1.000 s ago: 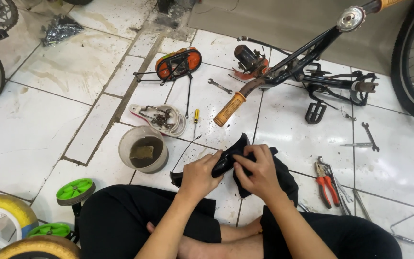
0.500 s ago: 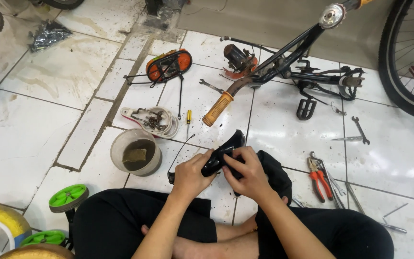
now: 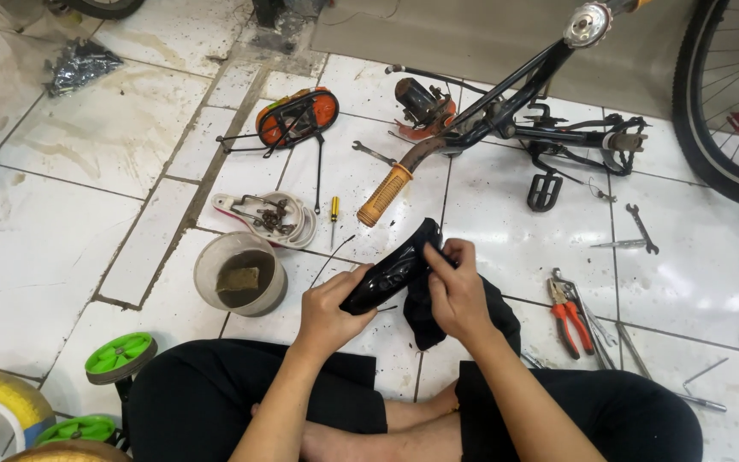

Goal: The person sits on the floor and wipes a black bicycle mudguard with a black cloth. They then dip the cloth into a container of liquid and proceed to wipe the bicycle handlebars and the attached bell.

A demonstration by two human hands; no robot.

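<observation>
Black saddle (image 3: pixel 391 274) | long axis diagonal, tip pointing up-right; both hands (image 3: pixel 387 299) clamped on it

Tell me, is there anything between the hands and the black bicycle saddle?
Nothing visible. The left hand grips the black bicycle saddle directly from below, and the right hand presses a black rag against its side.
</observation>
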